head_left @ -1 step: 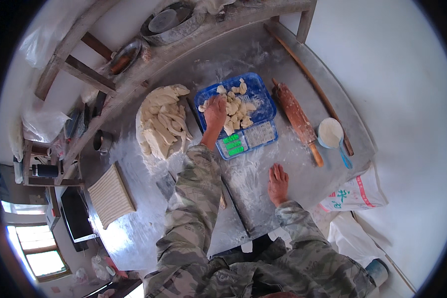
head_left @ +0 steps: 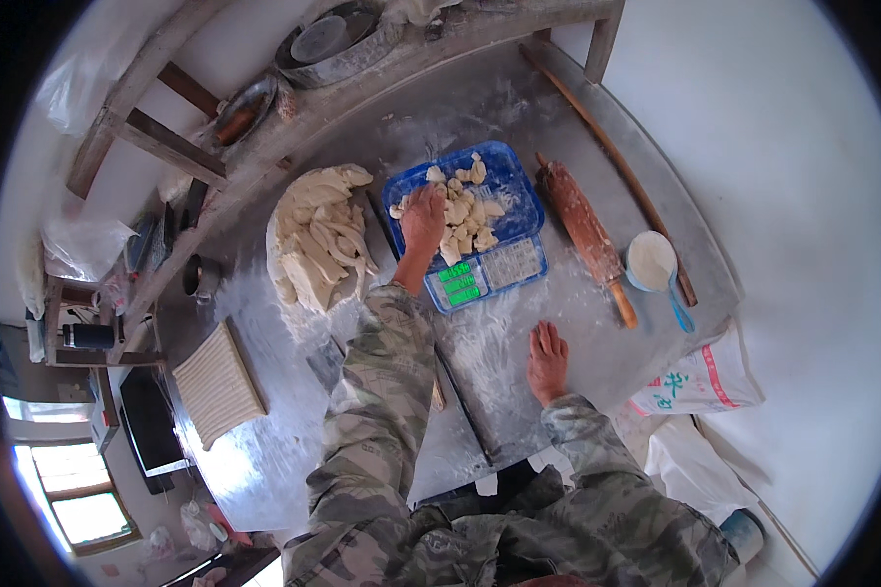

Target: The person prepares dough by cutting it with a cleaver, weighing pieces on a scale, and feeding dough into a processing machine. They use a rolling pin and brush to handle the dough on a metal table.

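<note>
My left hand point(head_left: 423, 220) reaches out onto a blue scale point(head_left: 507, 196) whose tray holds several small dough pieces point(head_left: 465, 220). Its fingers curl down over pieces at the tray's left side. The scale's green display point(head_left: 458, 282) faces me. My right hand point(head_left: 547, 362) lies flat and open on the floured metal table point(head_left: 519, 117), nearer to me, holding nothing. A big pile of cut dough strips point(head_left: 318, 235) sits left of the scale, beside my left forearm.
A wooden rolling pin point(head_left: 587, 235) and a white scoop with a blue handle point(head_left: 653, 262) lie right of the scale. A long thin stick point(head_left: 607, 147) lies near the right edge. A ridged board point(head_left: 215, 383) is at the left, a flour sack point(head_left: 695, 382) below the table's right edge, and a metal basin point(head_left: 338, 44) on the far shelf.
</note>
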